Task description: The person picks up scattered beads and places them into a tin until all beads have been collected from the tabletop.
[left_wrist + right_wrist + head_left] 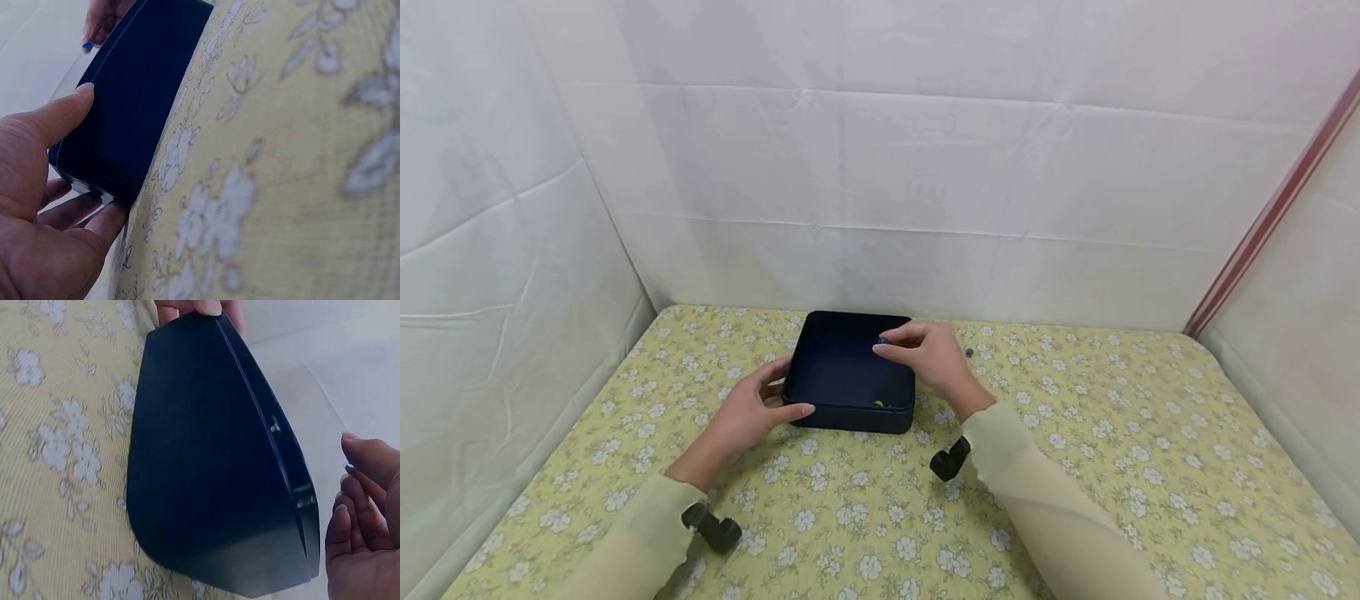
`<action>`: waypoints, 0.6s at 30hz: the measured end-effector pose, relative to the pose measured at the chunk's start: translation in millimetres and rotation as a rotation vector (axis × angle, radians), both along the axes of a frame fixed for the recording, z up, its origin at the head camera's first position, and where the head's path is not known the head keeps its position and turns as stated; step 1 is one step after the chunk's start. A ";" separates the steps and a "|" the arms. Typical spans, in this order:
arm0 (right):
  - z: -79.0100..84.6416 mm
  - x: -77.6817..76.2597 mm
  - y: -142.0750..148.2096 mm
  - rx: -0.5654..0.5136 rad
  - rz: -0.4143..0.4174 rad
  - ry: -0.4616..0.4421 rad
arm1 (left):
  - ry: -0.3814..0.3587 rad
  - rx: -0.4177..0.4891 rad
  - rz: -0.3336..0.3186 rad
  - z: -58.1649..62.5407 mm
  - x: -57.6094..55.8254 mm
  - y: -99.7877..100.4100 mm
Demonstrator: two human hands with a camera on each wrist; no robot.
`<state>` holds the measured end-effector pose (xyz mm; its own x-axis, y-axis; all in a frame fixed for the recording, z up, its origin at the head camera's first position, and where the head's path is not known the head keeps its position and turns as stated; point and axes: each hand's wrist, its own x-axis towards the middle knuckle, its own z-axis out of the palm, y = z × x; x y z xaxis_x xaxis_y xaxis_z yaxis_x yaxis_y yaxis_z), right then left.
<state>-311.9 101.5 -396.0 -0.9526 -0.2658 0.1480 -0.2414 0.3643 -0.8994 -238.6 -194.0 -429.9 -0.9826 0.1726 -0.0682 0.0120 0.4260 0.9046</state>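
A dark navy square box [850, 418] with an open top stands on the cloth in front of me. My left hand [747, 417] grips its near left corner, thumb on the front wall and fingers against the left side. Over the box's right part, my right hand [934, 357] pinches a small blue piece [88, 45] between thumb and fingertips; its exact kind cannot be told at this size. Inside the box, near the front right corner, lies a tiny yellow-green bit [880, 404].
Another small dark-blue piece [970, 352] lies on the cloth right of the box. A yellow floral tablecloth [865, 533] covers the table. White sheeting [925, 167] hangs behind and at both sides, with a reddish strip [1273, 208] at the right corner.
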 end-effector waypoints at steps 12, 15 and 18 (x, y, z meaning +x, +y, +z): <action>1.6 -5.0 -16.3 0.015 0.016 -0.030 | 0.003 -0.020 0.000 -0.8 -1.3 0.5; 2.0 -6.4 -19.8 0.035 0.011 -0.029 | 0.004 -0.017 -0.002 -0.6 -1.2 0.6; 2.7 -7.1 -23.2 0.054 0.002 -0.027 | 0.006 -0.014 -0.006 -0.6 -1.2 0.8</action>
<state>-319.0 78.3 -393.3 -0.9557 -0.2742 0.1072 -0.2175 0.4122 -0.8847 -239.7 -193.2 -430.5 -0.9820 0.1772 -0.0649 0.0198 0.4390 0.8983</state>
